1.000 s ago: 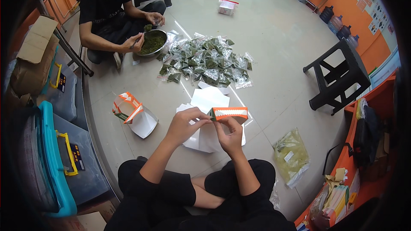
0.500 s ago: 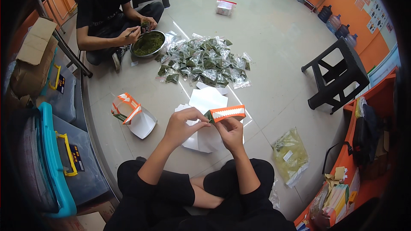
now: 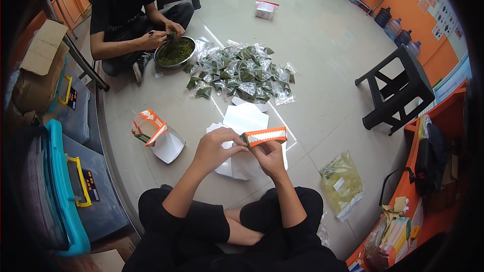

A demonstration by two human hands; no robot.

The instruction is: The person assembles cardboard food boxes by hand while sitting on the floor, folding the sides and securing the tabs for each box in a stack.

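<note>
Between my hands is an orange, green and white printed cardboard piece [image 3: 267,135], folded into a narrow strip-like shape. The fingers of my left hand [image 3: 217,147] pinch its green left end. From below, my right hand [image 3: 270,158] grips its middle, thumb and fingers closed on it. Under it, unfolded white cardboard [image 3: 245,117] lies on the floor, partly hidden by my hands; whether it joins the printed piece I cannot tell. To the left stands a partly folded carton [image 3: 169,145] with an orange and green printed rim and white inside.
Beyond my hands lies a heap of small clear bags [image 3: 247,70] with green contents. A person [image 3: 121,25] sits at the far left by a metal bowl [image 3: 174,64] of green stuff. A yellowish plastic bag [image 3: 343,184] and black stool [image 3: 396,88] are right; lidded bins [image 3: 96,191] line the left.
The printed cardboard piece has shifted slightly left and down with my right hand; both hands keep their grip. The other person's hands have moved a little above the bowl.
</note>
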